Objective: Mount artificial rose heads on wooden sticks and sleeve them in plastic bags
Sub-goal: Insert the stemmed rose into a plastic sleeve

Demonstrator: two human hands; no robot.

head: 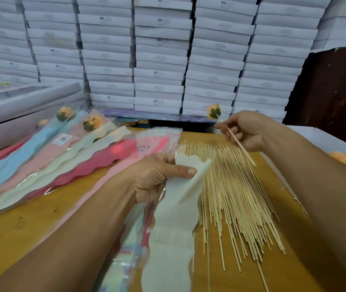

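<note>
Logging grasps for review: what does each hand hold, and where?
Left hand pinches pale sleeve near its open top; right hand pinches rose stick just below the head.

Three rose heads on sticks: two sleeved (64, 114) (92, 122), one unsleeved (214, 111). Two hands (155, 175) (244, 129). Loose sticks (231, 197): too many to count. Stacked white boxes (159, 57): dozens.

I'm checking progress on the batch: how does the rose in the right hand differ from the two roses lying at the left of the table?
The held rose is bare, up in the air on a stick pinched by the right hand; the two sleeved roses lie flat on the table inside coloured plastic bags. The held one still awaits the pale bag that the left hand grips. All are orange with green bases.
</note>
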